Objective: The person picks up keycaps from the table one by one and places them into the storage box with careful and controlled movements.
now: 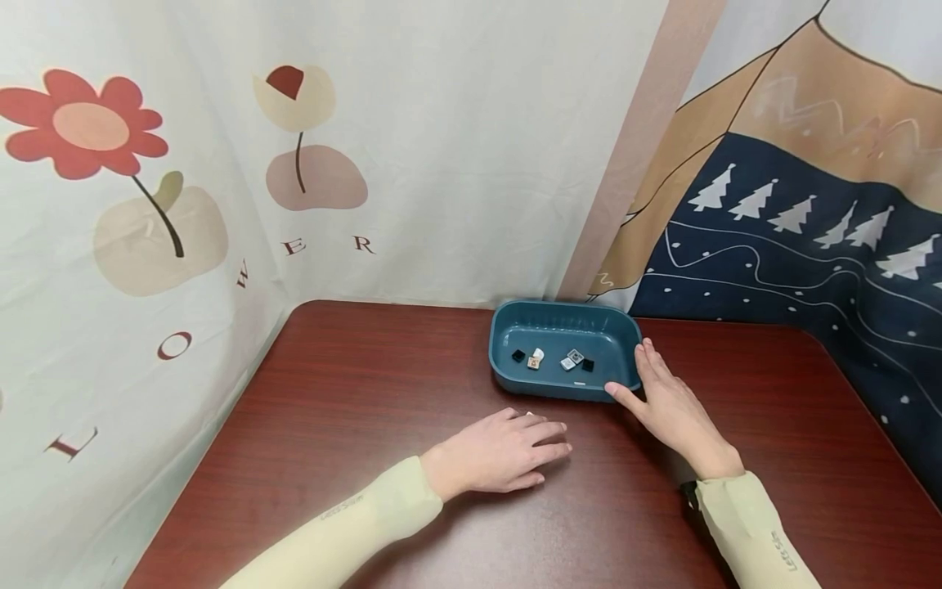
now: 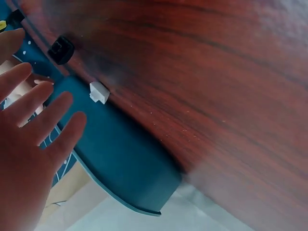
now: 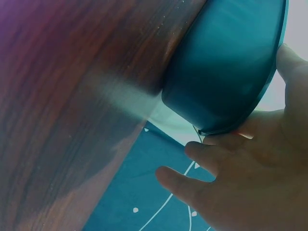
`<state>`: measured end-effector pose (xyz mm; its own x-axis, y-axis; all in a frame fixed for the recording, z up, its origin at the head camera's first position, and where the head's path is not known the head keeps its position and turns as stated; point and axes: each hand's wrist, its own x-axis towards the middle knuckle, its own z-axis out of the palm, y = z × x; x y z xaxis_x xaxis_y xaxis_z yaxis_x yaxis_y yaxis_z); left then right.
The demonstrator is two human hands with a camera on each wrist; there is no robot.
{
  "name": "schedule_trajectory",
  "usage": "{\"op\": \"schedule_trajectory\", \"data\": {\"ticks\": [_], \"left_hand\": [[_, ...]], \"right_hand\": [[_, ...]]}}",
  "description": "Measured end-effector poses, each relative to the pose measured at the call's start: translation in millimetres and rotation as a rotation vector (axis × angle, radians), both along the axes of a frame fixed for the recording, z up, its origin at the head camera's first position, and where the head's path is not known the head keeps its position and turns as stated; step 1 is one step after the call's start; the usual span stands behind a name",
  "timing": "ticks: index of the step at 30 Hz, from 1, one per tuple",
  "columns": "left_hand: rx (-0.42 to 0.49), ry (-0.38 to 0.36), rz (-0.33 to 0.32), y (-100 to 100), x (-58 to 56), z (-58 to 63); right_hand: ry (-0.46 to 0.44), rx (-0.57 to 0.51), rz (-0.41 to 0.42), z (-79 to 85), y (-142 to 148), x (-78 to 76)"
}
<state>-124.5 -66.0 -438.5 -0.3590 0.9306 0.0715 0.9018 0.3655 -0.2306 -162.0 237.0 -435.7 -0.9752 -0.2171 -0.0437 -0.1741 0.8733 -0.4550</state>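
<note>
My right hand (image 1: 680, 415) is at the right end of a blue-green plastic basin (image 1: 567, 393). Its thumb touches the front rim; the straight fingers lie along the right end, some spread apart in the right wrist view. My left hand (image 1: 500, 454) hovers palm down over the table in front of the basin, fingers loosely extended and holding nothing. Below it, in the left wrist view, are a small white block-like piece (image 2: 99, 92) and a black square piece (image 2: 61, 50). Inside the basin lie several small pieces, including black ones (image 1: 518, 356) and clear ones (image 1: 571, 359).
The basin stands at the back of a reddish-brown wooden table (image 1: 368, 368). Behind it hangs a white curtain (image 1: 456, 164) with printed flowers and letters. A dark blue printed cloth (image 1: 795, 245) hangs at the right.
</note>
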Motion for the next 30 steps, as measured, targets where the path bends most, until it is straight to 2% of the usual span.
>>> {"op": "schedule_trajectory", "data": {"ticks": [13,19,24,30], "left_hand": [[-0.030,0.063,0.016,-0.6,3.0,-8.9],[-0.050,0.102,-0.013,-0.4,2.1,-7.7],[-0.076,0.111,-0.026,-1.1,2.4,-6.7],[-0.067,0.118,-0.035,-1.8,3.3,-7.2]], "right_hand": [[0.001,-0.002,0.006,0.9,0.0,0.0],[0.010,-0.002,0.007,-0.1,0.9,-0.7],[0.009,-0.006,0.009,-0.4,1.3,-1.3],[0.004,0.004,0.007,-0.9,2.0,-1.9]]}}
